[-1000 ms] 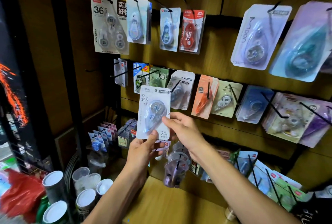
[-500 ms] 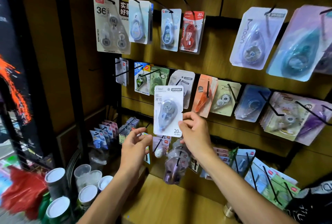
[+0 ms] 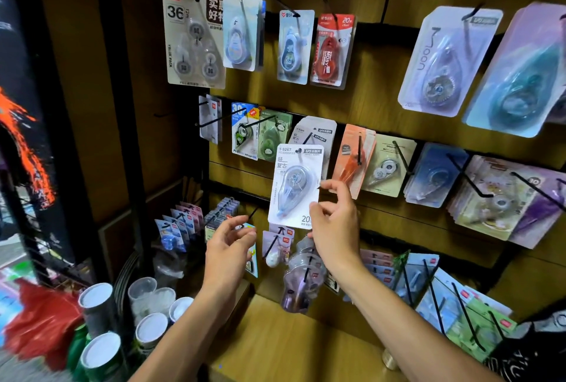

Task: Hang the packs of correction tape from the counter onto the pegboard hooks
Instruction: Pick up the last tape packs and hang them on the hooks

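Since the earlier frame, the left hand [image 3: 228, 247] has released the pack and dropped away to the lower left, while the right hand [image 3: 333, 222] has carried the correction tape pack [image 3: 295, 187] up and rightward toward the middle row.

Right hand: thumb and fingers pinch the pack's right edge near the lower corner. Left hand: fingers loosely curled and apart, holding nothing, just beside a bare black hook [image 3: 252, 213] on the lower row.

Pack position: upright, in front of a matching stack of packs [image 3: 315, 133] on the middle row. Its hang hole appears to be at that stack's hook, though the view does not settle whether the hook has entered it.

Task progress: judged as mid-hang for this pack; seating it fully against the stack remains. Packs remaining on the counter [image 3: 294, 348] cannot be confirmed; none are visible on its bare wooden surface.

Materials: the pack is a flat white card with rounded corners, carrying a clear teardrop-shaped blister over a pale blue dispenser. Hooks are thin black wire prongs projecting from the brown wood-toned pegboard [image 3: 373, 100].
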